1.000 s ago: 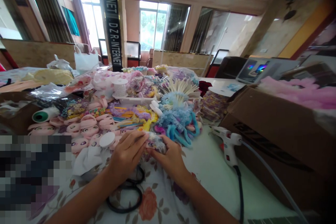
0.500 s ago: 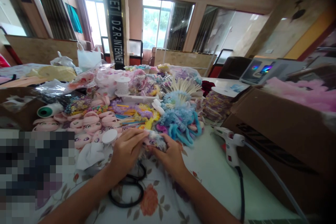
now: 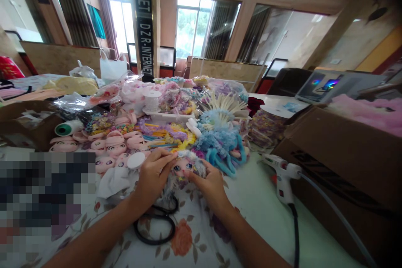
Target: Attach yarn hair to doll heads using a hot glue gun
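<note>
Between both hands is a doll head point(image 3: 182, 168) with big printed eyes and fluffy grey-white hair, its face turned up toward me. My left hand point(image 3: 155, 176) grips its left edge, fingers pressed together near the top. My right hand point(image 3: 211, 179) pinches the right side, the thumb lying on the lower face. Black-handled scissors point(image 3: 153, 229) lie just below on the flowered cloth point(image 3: 201, 255), their blades hidden. Left of my hands are a white round lid-like disc point(image 3: 136, 160) and crumpled white material point(image 3: 113, 182).
Several pink doll faces point(image 3: 116, 149) lie at the left. Blue yarn hair point(image 3: 216, 138) and a white tray point(image 3: 169, 117) of fluffy yarn are behind my hands. A white glue gun point(image 3: 284, 180) with its cord stands right, beside a cardboard box point(image 3: 348, 167).
The doll head has tilted up, so its printed face now shows more fully. Both hands keep hold of it. The whole view has shifted slightly.
</note>
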`<act>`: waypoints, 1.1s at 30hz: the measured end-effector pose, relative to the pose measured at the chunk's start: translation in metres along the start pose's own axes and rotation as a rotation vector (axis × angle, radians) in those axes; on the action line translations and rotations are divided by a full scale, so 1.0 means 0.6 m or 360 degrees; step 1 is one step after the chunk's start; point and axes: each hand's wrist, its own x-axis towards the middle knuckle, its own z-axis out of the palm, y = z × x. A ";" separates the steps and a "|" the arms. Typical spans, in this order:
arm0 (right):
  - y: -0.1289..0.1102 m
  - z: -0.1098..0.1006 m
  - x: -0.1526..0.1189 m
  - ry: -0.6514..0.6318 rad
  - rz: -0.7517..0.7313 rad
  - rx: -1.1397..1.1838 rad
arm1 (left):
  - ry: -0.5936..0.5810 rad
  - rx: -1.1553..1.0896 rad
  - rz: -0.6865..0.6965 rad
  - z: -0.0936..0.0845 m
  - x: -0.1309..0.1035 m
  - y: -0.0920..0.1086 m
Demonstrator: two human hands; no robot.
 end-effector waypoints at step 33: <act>0.014 0.006 0.007 0.0008 0.0224 0.0506 | 0.0125 -0.0311 -0.0457 0.006 0.001 -0.002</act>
